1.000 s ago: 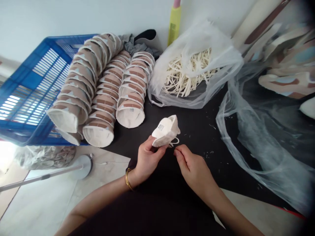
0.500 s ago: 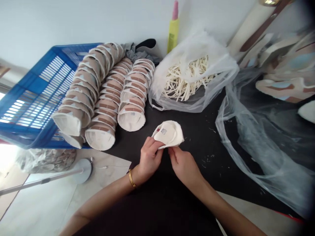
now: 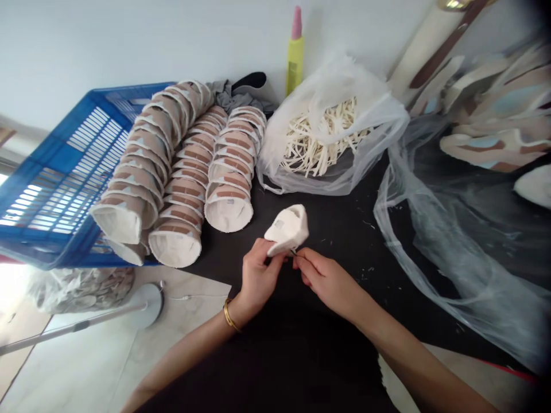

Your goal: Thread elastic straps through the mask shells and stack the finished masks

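A white fabric piece (image 3: 288, 225) with a small printed mark is held over the black table. My left hand (image 3: 260, 272) grips its lower left edge between thumb and fingers. Just right of that edge, my right hand (image 3: 322, 276) is closed in a pinch on a thin dark item that touches the piece's lower edge; what it is, I cannot make out. Beyond my hands stand nested rows of cupped tan and white fabric pieces (image 3: 229, 213), their white insides facing me.
A blue crate (image 3: 64, 155) is at the left. Behind are a yellow bottle (image 3: 295, 66) and a plastic bag (image 3: 271, 166) of cream strips. Clear plastic (image 3: 439, 252) and more fabric pieces (image 3: 495, 150) lie right. A lamp base (image 3: 146, 304) is lower left.
The white piece has tilted and turned, showing less of its opening. My right hand has shifted slightly right, and a thin dark item now shows at its fingertips. The view has moved slightly.
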`<control>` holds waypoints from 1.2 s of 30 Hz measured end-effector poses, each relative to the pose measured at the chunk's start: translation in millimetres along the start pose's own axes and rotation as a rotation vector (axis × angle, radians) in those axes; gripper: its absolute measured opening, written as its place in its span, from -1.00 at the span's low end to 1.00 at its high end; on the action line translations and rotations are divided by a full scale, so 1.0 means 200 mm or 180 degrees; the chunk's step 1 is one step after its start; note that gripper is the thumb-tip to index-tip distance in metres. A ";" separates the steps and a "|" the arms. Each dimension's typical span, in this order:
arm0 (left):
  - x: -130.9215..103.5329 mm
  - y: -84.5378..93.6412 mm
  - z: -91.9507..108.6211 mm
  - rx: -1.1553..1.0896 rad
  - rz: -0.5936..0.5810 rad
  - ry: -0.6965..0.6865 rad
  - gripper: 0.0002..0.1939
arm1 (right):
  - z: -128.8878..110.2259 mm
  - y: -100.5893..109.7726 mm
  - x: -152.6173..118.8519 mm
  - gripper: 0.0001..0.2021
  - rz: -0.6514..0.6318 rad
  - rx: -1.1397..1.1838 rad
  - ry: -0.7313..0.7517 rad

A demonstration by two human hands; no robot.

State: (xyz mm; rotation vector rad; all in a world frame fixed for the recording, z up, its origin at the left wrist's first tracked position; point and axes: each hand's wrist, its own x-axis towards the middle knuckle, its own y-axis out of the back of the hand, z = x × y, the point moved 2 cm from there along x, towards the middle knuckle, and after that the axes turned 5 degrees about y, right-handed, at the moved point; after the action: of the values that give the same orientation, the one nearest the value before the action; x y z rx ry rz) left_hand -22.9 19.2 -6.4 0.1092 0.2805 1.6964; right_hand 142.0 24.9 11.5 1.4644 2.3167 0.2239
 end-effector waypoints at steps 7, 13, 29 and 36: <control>0.05 0.00 0.00 -0.2327 -0.0798 0.1602 -0.74 | -0.05 0.11 -0.09 -0.72 0.0970 -0.0317 0.0154; 0.00 -0.06 0.00 -0.2542 -0.1295 0.1770 -0.79 | -0.07 0.05 -0.04 -0.72 0.0644 -0.0309 0.0301; -0.06 -0.09 -0.03 -0.2210 -0.0822 0.1657 -0.74 | 0.06 0.04 0.00 -0.76 0.0248 0.0697 0.0046; -0.05 -0.07 -0.04 -0.2212 -0.0931 0.1680 -0.72 | 0.06 0.03 0.01 -0.77 0.0176 0.0484 0.0214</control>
State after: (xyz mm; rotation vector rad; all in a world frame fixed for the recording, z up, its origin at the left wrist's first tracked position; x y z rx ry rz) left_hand -8.8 10.4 -16.0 -0.8621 0.0739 1.4204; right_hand 150.9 29.2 2.2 1.6185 2.3943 0.1157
